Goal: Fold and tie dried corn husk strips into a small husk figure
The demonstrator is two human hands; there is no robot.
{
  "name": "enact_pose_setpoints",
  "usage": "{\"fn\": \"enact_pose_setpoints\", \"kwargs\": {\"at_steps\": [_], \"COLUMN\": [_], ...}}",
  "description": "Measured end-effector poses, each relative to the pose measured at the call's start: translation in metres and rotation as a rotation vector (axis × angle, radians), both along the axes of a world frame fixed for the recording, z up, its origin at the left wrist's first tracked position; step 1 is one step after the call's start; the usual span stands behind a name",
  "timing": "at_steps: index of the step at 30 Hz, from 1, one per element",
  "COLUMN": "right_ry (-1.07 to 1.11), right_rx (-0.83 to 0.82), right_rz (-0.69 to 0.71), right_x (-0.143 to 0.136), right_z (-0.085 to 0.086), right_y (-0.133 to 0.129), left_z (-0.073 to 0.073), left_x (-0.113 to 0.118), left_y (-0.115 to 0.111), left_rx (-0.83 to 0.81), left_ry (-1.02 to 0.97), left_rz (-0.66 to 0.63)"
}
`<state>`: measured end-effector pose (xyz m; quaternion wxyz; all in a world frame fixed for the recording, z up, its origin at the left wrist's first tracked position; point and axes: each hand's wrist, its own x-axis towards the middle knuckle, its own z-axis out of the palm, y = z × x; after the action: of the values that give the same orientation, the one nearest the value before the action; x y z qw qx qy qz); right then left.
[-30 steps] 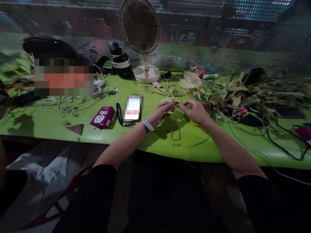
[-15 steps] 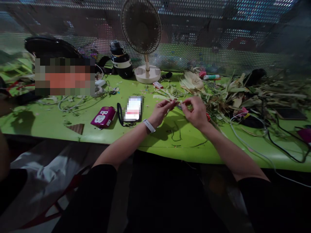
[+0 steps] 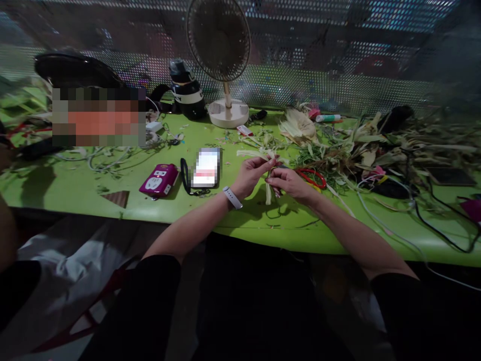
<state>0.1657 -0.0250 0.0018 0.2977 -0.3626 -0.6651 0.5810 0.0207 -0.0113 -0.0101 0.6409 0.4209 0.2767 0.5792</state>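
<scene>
Pale plant strips [image 3: 268, 193] stick out below and around my fingers over the green table [image 3: 210, 213]. My left hand [image 3: 251, 175], with a white band at the wrist, pinches the strips from the left. From the right, my right hand [image 3: 288, 181] has its fingers closed on the same strips, close against the left fingertips. Red-handled scissors [image 3: 313, 176] lie just beyond my right hand, their blades mostly hidden. Several cut strips and leaf scraps [image 3: 263, 138] are scattered behind the hands.
A lit phone [image 3: 206, 168] and a purple socket box [image 3: 160, 181] lie left of my hands. Behind stand a fan [image 3: 227, 113] and a black bottle [image 3: 188, 98]. Dried leaves [image 3: 349, 150] and cables [image 3: 391, 233] spread on the right. A person's arm shows at far left.
My right hand has lowered and moved left against the left fingertips. A pale strip now hangs below the hands, and the red scissor handles are more exposed.
</scene>
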Motion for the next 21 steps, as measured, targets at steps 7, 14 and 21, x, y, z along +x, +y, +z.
{"fn": "enact_pose_setpoints", "kwargs": {"at_steps": [7, 14, 21], "right_ry": [-0.096, -0.168, -0.157], "right_rx": [0.08, 0.128, 0.687], "right_rz": [0.112, 0.137, -0.599], "right_x": [0.006, 0.004, 0.024], "right_z": [0.005, 0.009, 0.024], "right_y": [0.003, -0.002, 0.007], "left_z": [-0.001, -0.001, 0.014], "left_x": [0.0, -0.007, -0.018], "left_y": [0.0, 0.009, 0.002], "left_rx": [-0.061, -0.108, 0.089], "left_ry": [0.01, 0.084, 0.396], "left_rz": [0.003, 0.0, -0.201]}}
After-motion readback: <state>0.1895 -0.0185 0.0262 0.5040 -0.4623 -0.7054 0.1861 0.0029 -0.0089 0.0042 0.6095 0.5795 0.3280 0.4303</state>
